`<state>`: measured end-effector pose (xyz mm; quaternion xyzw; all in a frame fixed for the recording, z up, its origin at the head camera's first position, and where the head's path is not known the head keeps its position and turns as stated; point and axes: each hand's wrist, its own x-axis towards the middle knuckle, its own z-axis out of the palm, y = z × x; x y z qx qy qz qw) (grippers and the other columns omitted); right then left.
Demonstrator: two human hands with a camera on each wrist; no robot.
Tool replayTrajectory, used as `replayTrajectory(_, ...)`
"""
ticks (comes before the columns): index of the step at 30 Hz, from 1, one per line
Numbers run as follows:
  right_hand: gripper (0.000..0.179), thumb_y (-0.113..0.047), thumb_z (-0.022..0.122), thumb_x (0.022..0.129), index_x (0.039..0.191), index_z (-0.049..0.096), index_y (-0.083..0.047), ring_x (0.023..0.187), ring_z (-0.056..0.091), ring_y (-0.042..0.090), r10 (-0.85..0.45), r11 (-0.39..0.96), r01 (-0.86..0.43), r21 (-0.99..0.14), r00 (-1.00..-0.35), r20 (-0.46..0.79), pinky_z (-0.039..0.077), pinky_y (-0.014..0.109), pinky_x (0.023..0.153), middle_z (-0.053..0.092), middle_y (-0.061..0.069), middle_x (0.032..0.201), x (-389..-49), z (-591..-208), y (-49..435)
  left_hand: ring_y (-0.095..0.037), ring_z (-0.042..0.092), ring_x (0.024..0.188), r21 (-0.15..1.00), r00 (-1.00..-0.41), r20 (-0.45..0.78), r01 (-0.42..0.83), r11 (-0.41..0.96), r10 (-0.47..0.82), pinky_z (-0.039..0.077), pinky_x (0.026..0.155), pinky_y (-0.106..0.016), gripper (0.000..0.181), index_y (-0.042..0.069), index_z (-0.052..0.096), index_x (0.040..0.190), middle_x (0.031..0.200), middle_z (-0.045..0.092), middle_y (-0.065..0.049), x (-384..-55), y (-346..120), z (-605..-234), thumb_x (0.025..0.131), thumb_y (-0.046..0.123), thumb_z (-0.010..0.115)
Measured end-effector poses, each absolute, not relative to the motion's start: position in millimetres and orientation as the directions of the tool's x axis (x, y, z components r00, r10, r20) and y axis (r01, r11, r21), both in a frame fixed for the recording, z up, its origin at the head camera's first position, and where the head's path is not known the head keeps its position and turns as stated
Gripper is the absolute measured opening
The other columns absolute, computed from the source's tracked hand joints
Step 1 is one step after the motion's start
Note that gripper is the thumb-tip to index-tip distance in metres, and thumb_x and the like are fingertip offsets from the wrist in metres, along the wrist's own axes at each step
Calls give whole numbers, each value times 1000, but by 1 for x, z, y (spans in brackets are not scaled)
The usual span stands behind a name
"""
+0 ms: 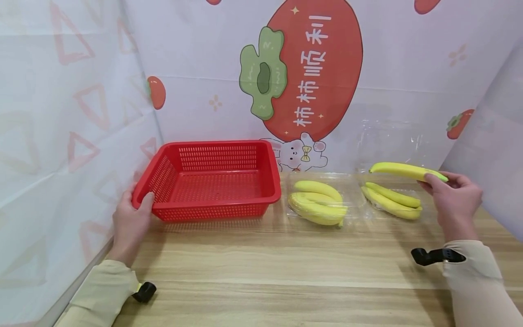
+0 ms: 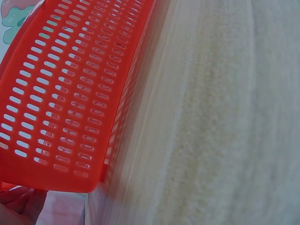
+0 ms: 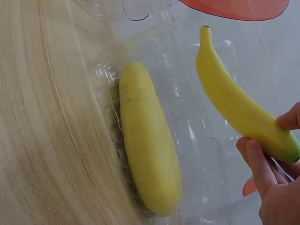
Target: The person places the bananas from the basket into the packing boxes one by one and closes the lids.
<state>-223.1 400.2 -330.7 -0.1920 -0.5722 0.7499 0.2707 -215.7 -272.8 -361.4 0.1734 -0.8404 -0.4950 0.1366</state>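
Note:
My right hand pinches one banana by its greenish end, holding it above a clear plastic box with its lid up. In that box lie more bananas; the right wrist view shows one of them, a yellow banana, close up. At the left, my left hand grips the near left corner of a red basket, thumb over the rim. The basket's bare perforated floor shows in the head view. In the left wrist view only a few fingers appear beneath the basket's end.
Between the basket and the right-hand box stands another clear plastic box with several bananas. A wooden table carries everything. Printed cloth walls enclose the back and both sides.

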Motion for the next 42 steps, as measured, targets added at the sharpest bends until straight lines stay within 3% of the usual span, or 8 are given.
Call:
replayTrajectory(16, 19, -14, 82, 91, 90, 72, -31, 62, 72, -4, 570, 163, 77, -984, -821, 30, 54, 11, 57, 67, -19, 72, -227, -348, 409, -35, 54, 137, 872, -899, 69, -157, 464, -433, 44, 120, -58, 72, 21, 24, 171, 161, 51, -19, -216, -272, -360, 107, 46, 47)
replayTrajectory(20, 8, -25, 78, 95, 99, 73, -30, 68, 64, -14, 553, 374, 172, -911, -830, 70, 50, 12, 59, 61, -33, 74, -226, -351, 411, -35, 53, 137, 871, -902, 64, -158, 465, -428, 45, 119, -59, 73, 21, 23, 171, 162, 50, -19, -216, -272, -360, 107, 46, 46)
replayTrajectory(22, 21, -33, 75, 96, 113, 77, -19, 76, 55, -14, 545, 473, 216, -854, -833, 91, 47, 13, 64, 55, -36, 79, -225, -352, 412, -35, 53, 137, 871, -903, 63, -159, 465, -425, 45, 119, -59, 73, 21, 22, 171, 162, 50, -20, -216, -272, -360, 107, 46, 46)
replayTrajectory(24, 43, -39, 72, 98, 128, 75, -8, 86, 51, -5, 532, 572, 254, -780, -838, 118, 44, 17, 69, 55, -31, 87, -225, -354, 413, -35, 53, 136, 870, -903, 64, -159, 468, -425, 45, 119, -59, 73, 21, 22, 171, 161, 50, -20, -216, -272, -361, 107, 46, 46)
replayTrajectory(26, 57, -42, 68, 100, 138, 69, 0, 94, 46, 7, 506, 664, 272, -697, -849, 151, 40, 22, 72, 66, -13, 100, -225, -355, 413, -35, 53, 136, 869, -902, 64, -159, 468, -426, 46, 119, -59, 73, 21, 23, 171, 161, 50, -20, -216, -272, -361, 107, 47, 46)
replayTrajectory(30, 53, -35, 64, 103, 139, 66, 4, 104, 54, 27, 437, 763, 238, -602, -875, 208, 38, 25, 74, 68, 30, 130, -227, -359, 415, -35, 53, 136, 870, -903, 62, -160, 467, -425, 46, 119, -59, 73, 21, 23, 171, 161, 50, -20, -216, -272, -361, 107, 47, 46)
replayTrajectory(35, 48, -27, 62, 103, 136, 66, 7, 110, 58, 44, 376, 825, 193, -532, -889, 260, 36, 32, 79, 66, 37, 130, -229, -361, 415, -36, 53, 136, 871, -903, 63, -158, 466, -424, 45, 119, -59, 73, 21, 22, 171, 162, 50, -20, -216, -272, -361, 107, 47, 46)
replayTrajectory(42, 43, -20, 63, 100, 132, 67, 9, 113, 60, 51, 335, 856, 154, -494, -893, 302, 36, 42, 83, 68, 37, 125, -229, -362, 412, -35, 52, 138, 874, -905, 55, -161, 459, -421, 45, 120, -59, 74, 22, 21, 172, 164, 48, -19, -216, -272, -360, 107, 47, 46)
